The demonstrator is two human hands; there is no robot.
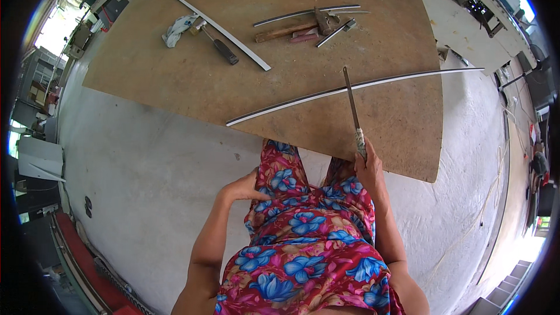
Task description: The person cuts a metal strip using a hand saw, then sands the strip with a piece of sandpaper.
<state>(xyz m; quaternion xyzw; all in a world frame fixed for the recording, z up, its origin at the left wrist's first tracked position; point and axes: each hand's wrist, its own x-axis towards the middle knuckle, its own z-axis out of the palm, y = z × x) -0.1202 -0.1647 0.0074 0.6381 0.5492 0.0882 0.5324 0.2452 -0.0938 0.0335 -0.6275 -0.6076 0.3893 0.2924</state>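
Note:
My right hand is closed round the pale wrapped grip of a hacksaw blade, a long thin dark strip of metal pointing away from me. The blade's far part crosses over a long black-and-white strip; whether the two touch, I cannot tell. That strip lies slantwise over the near part of a brown board and reaches past its right edge. Nothing is in my left hand, which rests on my thigh over the flowered clothing, thumb spread from the fingers.
Farther back on the board lie a white strip, a dark-handled tool, a crumpled cloth, and a wooden-handled hammer among shorter strips. Pale floor surrounds the board. A red-topped bench stands lower left.

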